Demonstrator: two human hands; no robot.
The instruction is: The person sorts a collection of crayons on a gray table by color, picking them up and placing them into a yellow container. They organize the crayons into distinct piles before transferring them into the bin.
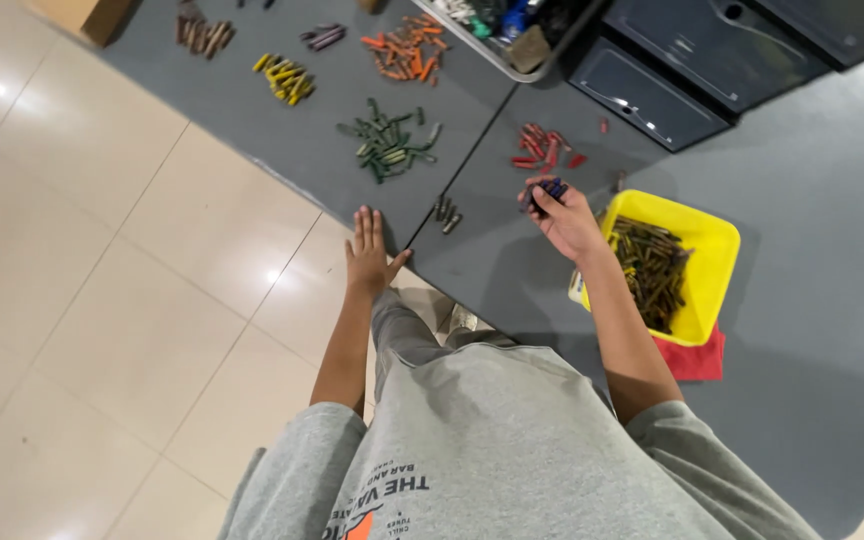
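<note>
- Crayons sorted by colour lie in small heaps on a dark grey mat, seen from above by a person in a grey shirt who leans over it.
- Right hand [567,222], centre right of the frame, has its fingers closed around a few dark blue crayons [551,188], held just above the mat.
- Left hand [369,252], centre of the frame, rests flat at the mat's near edge where it meets the pale tiled floor [102,300], fingers straight and close together, thumb spread out; it holds nothing.
- Yellow square tray [714,240], just right of the right hand, is filled with mixed dark crayons and sits on a red cloth [697,358] that shows at its lower edge.
- Red crayons [544,148] lie just above the right hand.
- Green crayons [389,145] form a larger heap above the left hand, well apart from it.
- Two or three dark crayons [447,214] lie between the two hands.
- Orange crayons [404,48], yellow crayons [284,78], purple crayons [323,36] and brown crayons [202,34] sit in separate heaps along the top of the frame.
- Dark plastic bins [672,70] stand at the upper right, beside a grey tray [492,55] of assorted objects too small to tell.
</note>
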